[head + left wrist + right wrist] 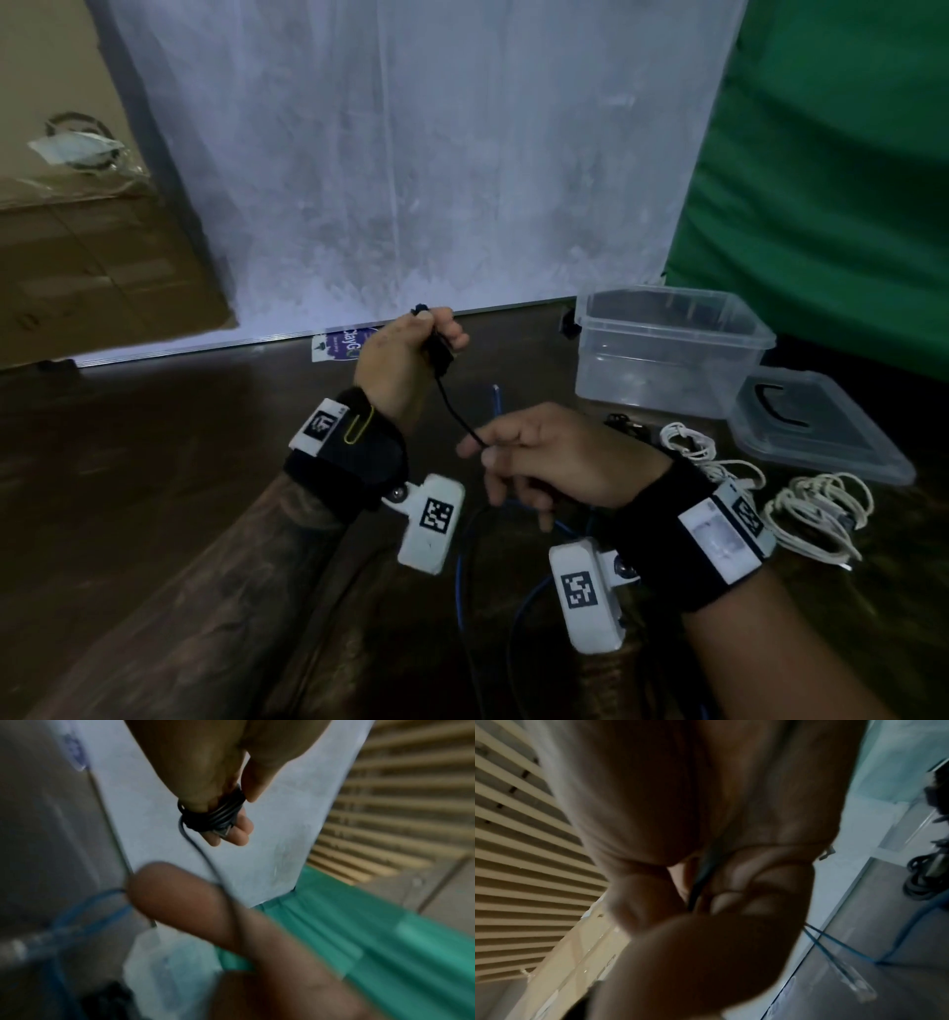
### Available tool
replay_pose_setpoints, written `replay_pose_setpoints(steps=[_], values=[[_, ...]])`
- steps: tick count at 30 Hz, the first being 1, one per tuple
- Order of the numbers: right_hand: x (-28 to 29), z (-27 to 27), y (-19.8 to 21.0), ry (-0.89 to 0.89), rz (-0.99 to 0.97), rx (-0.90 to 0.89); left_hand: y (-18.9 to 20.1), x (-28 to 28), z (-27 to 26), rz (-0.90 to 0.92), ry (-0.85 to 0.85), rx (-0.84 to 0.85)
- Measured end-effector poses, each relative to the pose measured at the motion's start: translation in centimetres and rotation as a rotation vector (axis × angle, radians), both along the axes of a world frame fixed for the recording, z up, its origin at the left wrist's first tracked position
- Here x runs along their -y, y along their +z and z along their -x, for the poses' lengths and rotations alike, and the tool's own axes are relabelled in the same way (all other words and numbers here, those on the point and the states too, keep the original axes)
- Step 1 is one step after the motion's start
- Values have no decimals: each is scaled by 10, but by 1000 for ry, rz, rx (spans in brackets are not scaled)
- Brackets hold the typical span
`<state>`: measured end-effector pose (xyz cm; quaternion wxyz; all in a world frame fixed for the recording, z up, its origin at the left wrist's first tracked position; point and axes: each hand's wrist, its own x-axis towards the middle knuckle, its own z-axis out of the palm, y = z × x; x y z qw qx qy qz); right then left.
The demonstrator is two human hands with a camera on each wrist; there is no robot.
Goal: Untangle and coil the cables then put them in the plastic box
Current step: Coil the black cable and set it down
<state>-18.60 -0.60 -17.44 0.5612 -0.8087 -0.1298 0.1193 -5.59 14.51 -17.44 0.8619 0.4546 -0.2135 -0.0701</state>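
Observation:
My left hand (411,354) is raised over the table with a thin black cable (452,406) wound in several turns round its fingers (213,811). From that coil the cable runs down to my right hand (544,457), which pinches it between thumb and fingers (695,892). A blue cable (462,565) loops on the table under my right hand. The clear plastic box (662,349) stands open at the back right with its lid (816,426) lying beside it. White coiled cables (816,503) lie right of my right wrist.
A white sheet (411,154) hangs behind the dark wooden table (154,437), with green cloth (832,180) at the right and cardboard (77,231) at the left. A small printed packet (341,347) lies at the sheet's foot. Another dark cable bundle (624,424) sits near the box.

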Motion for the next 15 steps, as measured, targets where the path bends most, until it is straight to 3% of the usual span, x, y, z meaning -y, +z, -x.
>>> replay_pose_setpoints(steps=[3,4,6,10,15], values=[[6,-3,6,-142,-42,168,-3,1,7,-437,59,226],[9,-5,7,-222,-47,230,-5,2,13,-604,40,306],[16,-11,7,-360,-65,318,-4,5,26,-751,-108,336],[23,-16,4,-501,-153,341,0,6,37,-646,-386,199],[17,-15,1,-371,-245,248,5,0,27,-326,-402,-26]])
